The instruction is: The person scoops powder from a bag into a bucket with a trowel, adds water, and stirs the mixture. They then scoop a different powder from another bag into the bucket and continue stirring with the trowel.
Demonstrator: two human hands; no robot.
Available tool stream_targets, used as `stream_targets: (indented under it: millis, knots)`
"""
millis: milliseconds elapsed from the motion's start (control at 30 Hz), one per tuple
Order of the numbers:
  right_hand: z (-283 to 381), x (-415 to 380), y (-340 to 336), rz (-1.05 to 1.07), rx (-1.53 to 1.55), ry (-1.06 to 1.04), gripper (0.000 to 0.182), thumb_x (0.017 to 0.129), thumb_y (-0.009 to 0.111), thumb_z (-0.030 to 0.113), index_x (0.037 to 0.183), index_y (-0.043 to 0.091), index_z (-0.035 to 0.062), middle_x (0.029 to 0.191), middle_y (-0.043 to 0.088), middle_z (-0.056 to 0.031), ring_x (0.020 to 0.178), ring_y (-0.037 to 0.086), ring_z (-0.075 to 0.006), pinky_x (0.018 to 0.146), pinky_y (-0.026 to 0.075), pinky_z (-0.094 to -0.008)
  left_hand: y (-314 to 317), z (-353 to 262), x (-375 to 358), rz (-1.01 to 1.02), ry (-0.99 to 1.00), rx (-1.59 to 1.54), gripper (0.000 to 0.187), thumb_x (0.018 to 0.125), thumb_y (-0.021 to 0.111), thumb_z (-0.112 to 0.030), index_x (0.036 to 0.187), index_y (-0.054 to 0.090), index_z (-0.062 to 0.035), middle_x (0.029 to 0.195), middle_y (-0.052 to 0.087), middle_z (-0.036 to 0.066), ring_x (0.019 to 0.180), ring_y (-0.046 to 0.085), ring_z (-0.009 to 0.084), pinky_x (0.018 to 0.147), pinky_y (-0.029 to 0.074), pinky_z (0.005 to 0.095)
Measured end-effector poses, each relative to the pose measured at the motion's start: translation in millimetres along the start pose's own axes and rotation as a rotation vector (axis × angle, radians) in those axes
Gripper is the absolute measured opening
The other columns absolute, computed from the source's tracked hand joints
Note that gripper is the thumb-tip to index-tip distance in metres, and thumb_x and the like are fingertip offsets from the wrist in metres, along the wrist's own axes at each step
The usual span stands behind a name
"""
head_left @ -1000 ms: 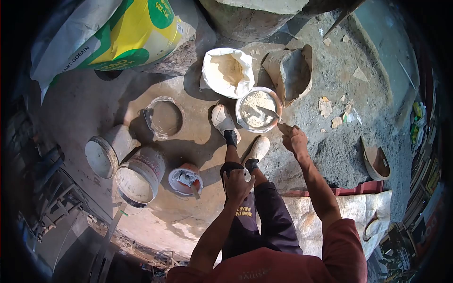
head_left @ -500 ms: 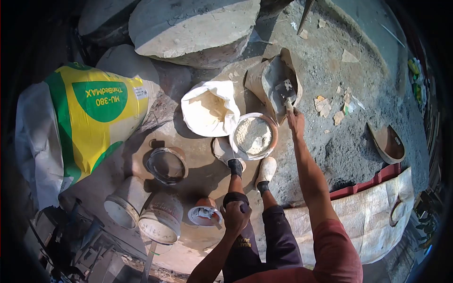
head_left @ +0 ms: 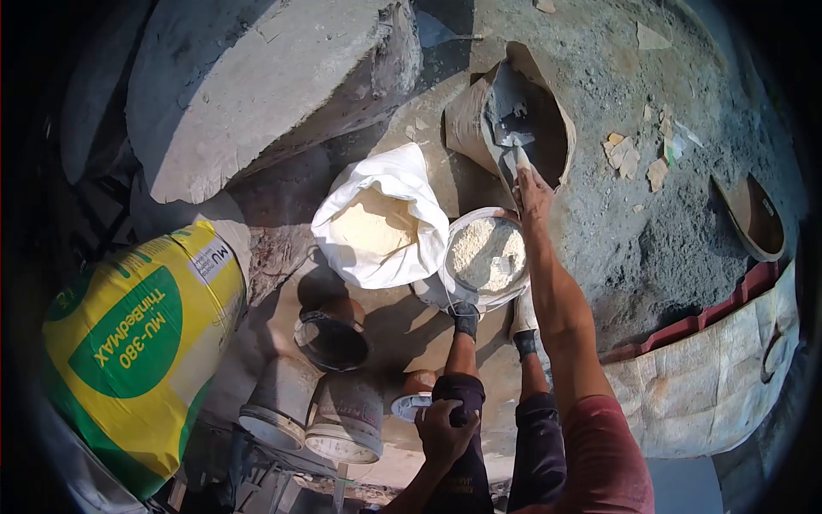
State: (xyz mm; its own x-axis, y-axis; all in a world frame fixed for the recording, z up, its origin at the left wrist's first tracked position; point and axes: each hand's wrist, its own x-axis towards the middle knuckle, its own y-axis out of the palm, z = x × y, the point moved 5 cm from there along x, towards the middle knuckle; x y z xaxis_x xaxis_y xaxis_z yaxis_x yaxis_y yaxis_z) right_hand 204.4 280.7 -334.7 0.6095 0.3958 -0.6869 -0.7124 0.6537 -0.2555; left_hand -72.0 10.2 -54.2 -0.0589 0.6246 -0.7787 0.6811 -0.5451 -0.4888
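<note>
My right hand is closed around the handle of a trowel. The trowel's blade is inside the mouth of an open brown paper bag, which lies tilted on the ground and has grey powder in it. Bent over my left knee, my left hand has its fingers curled around the dark trouser cloth. Between my feet and the bag stands a round bucket holding pale, lumpy powder. To its left, touching or nearly so, a white sack stands open with cream-coloured powder inside.
A yellow and green MU-380 bag stands at left. Several used buckets are near my left leg. Large concrete slabs lie at upper left. Paper scraps, a cut container piece and a pale sheet are at right.
The view has turned and shifted. My right hand has moved the trowel blade across the bag's mouth, toward its left side. My left hand stays on my knee.
</note>
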Motion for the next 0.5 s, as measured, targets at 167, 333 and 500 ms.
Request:
stream_targets:
  millis: [167,333,500]
  knots:
    - [28.0,21.0,26.9,0.106,-0.058,-0.198,0.038,0.083,0.072,0.028,0.116,0.067,0.0095,0.068,0.055,0.0036,0.048,0.04,-0.0042,0.043,0.031,-0.0224,-8.4,-6.8,6.5,-0.05,0.061,0.04,0.038,0.066,0.079,-0.033,0.09,0.066,-0.006,0.091,0.065,0.012,0.09,0.061,0.029,0.087,0.04,0.0414]
    - [22.7,48.3,14.9,0.28,-0.244,-0.468,0.037,0.084,0.07,0.015,0.116,0.063,-0.0029,0.08,0.06,0.0035,0.062,0.046,-0.0021,0.052,0.033,-0.0181,-3.4,-0.5,4.1,0.032,-0.024,0.03,0.04,0.067,0.078,-0.035,0.095,0.066,-0.0094,0.099,0.064,0.011,0.101,0.059,0.0268,0.099,0.031,0.0474]
    - [19.9,31.4,12.4,0.549,-0.071,-0.361,0.036,0.084,0.07,0.015,0.115,0.064,-0.002,0.083,0.061,0.004,0.064,0.048,-0.0015,0.053,0.034,-0.0157,-1.9,-4.6,2.7,0.02,-0.016,0.042,0.041,0.067,0.078,-0.035,0.097,0.065,-0.0095,0.101,0.064,0.011,0.103,0.058,0.0266,0.1,0.03,0.0483]
